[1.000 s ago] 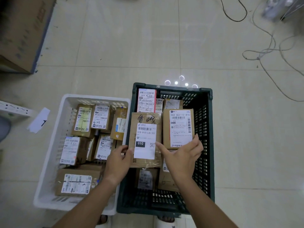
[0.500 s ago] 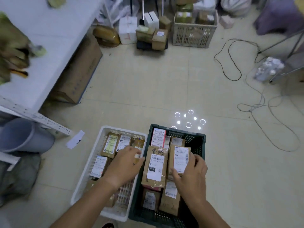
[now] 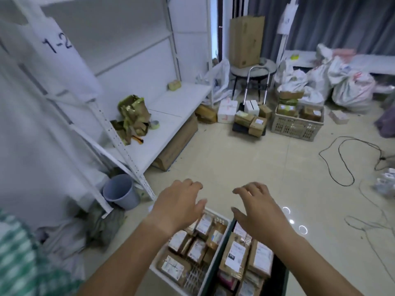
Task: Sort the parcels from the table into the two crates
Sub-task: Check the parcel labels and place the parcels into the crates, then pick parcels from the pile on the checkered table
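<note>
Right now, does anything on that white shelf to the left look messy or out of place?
Yes. A heap of torn cardboard and green wrapping sits crumpled on the white shelf, with a tape roll beside it. It looks like discarded packaging, not a parcel.

Two crates (image 3: pixel 222 251), two hands (image 3: pixel 178 207), perhaps a dozen parcels (image 3: pixel 236 256) (blurred), one bucket (image 3: pixel 120 192)

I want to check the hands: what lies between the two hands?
Nothing: between left hand and right hand the head view shows only bare floor.

A white crate (image 3: pixel 221 221) and a dark green crate (image 3: pixel 213 272) stand touching side by side on the floor, both packed with labelled brown cardboard parcels (image 3: pixel 235 255).
</note>
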A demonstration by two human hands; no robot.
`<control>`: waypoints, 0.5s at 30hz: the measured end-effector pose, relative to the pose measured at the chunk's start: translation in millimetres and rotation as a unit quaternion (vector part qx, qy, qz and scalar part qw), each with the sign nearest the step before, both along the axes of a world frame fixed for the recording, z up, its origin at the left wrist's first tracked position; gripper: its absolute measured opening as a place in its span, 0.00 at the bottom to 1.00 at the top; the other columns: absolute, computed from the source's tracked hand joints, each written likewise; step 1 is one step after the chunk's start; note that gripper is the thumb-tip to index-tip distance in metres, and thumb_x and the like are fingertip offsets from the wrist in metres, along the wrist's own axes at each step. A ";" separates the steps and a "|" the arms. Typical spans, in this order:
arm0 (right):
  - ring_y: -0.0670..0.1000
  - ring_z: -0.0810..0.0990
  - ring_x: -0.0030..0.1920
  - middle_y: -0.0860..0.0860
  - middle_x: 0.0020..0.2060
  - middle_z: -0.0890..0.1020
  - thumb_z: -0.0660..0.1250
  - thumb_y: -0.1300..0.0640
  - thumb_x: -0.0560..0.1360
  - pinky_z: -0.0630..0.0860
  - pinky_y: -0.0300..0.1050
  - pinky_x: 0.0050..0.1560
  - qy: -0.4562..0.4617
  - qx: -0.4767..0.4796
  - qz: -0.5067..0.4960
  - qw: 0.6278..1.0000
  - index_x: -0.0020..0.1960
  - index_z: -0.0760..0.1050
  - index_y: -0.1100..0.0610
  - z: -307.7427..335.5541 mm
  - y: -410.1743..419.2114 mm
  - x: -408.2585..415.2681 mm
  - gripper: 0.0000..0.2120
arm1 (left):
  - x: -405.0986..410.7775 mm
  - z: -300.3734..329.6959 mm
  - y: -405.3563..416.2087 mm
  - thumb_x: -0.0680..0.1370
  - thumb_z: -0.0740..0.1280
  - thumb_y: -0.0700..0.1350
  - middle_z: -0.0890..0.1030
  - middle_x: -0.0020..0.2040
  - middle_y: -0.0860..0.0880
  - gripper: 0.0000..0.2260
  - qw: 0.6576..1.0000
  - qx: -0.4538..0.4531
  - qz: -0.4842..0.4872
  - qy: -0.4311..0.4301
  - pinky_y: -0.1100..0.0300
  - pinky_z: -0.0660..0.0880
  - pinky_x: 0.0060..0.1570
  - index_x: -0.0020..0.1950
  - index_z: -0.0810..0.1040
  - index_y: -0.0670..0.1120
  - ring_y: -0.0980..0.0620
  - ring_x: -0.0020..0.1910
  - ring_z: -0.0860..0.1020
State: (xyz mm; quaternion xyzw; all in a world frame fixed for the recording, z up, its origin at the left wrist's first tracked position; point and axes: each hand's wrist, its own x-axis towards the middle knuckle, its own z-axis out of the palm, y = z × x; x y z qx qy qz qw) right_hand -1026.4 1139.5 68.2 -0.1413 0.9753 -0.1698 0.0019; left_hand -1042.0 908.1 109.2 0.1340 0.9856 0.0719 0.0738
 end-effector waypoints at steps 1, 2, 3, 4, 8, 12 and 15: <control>0.53 0.60 0.76 0.46 0.70 0.73 0.63 0.44 0.81 0.66 0.48 0.73 0.020 -0.001 0.016 1.000 0.75 0.67 0.48 24.4 -12.4 -0.3 0.24 | 6.8 20.8 -11.8 0.85 0.58 0.59 0.75 0.69 0.51 0.22 1.000 0.001 0.011 0.014 0.50 0.75 0.62 0.76 0.69 0.52 0.47 0.67 0.73; 0.53 0.61 0.75 0.46 0.69 0.73 0.63 0.43 0.81 0.67 0.47 0.73 0.041 -0.003 0.034 0.999 0.75 0.67 0.48 48.2 -26.0 -0.5 0.24 | 13.3 40.9 -25.0 0.85 0.59 0.60 0.76 0.69 0.51 0.22 0.999 0.003 0.022 0.030 0.49 0.76 0.62 0.76 0.70 0.52 0.47 0.67 0.73; 0.53 0.62 0.74 0.46 0.69 0.74 0.63 0.43 0.81 0.67 0.47 0.72 0.059 -0.003 0.053 0.997 0.75 0.68 0.48 69.9 -40.1 0.4 0.24 | 21.3 58.8 -38.7 0.85 0.59 0.60 0.76 0.69 0.51 0.22 0.998 0.004 0.036 0.045 0.49 0.76 0.62 0.76 0.70 0.53 0.47 0.67 0.73; 0.53 0.63 0.74 0.46 0.69 0.74 0.63 0.43 0.81 0.67 0.46 0.71 0.076 -0.006 0.071 0.995 0.75 0.68 0.48 90.0 -55.1 2.1 0.24 | 30.7 74.9 -53.7 0.84 0.59 0.60 0.76 0.69 0.51 0.22 0.997 0.003 0.053 0.059 0.49 0.76 0.62 0.76 0.70 0.53 0.47 0.68 0.73; 0.51 0.67 0.71 0.45 0.66 0.76 0.63 0.42 0.81 0.69 0.43 0.68 0.128 -0.023 0.132 0.983 0.74 0.70 0.48 156.3 -120.5 16.9 0.23 | 76.0 125.4 -120.2 0.83 0.60 0.61 0.78 0.65 0.53 0.19 0.987 -0.003 0.126 0.098 0.49 0.78 0.58 0.71 0.74 0.55 0.48 0.64 0.75; 0.48 0.70 0.68 0.43 0.63 0.78 0.65 0.43 0.80 0.72 0.41 0.63 0.160 -0.032 0.194 0.967 0.72 0.72 0.47 198.2 -191.3 51.1 0.22 | 138.6 154.8 -192.3 0.82 0.62 0.61 0.79 0.62 0.54 0.17 0.975 0.007 0.186 0.123 0.55 0.75 0.52 0.68 0.75 0.57 0.51 0.60 0.76; 0.47 0.75 0.63 0.43 0.58 0.81 0.70 0.44 0.77 0.73 0.39 0.56 0.172 -0.037 0.235 0.956 0.68 0.76 0.48 216.5 -250.8 85.0 0.20 | 195.7 166.5 -245.0 0.82 0.63 0.61 0.79 0.59 0.54 0.15 0.962 0.015 0.235 0.138 0.57 0.70 0.48 0.64 0.77 0.55 0.50 0.59 0.75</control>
